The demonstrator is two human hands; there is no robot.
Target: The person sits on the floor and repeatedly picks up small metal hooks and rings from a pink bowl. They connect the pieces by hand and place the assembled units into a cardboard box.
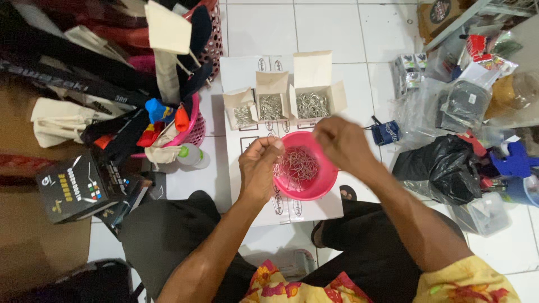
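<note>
Paperclips [297,165] fill pink bowl [320,188]; right hand [342,143] blurred, grip unclear.

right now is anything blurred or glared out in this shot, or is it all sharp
In the head view, the right hand is smeared by motion blur above the pink bowl, while the left hand at the bowl's rim looks sharper. Lighting is even and soft, with only mild sheen on the white floor tiles. The straight tile lines bow slightly toward the edges, a wide-lens effect. The open boxes of metal clips read clearly.
</note>
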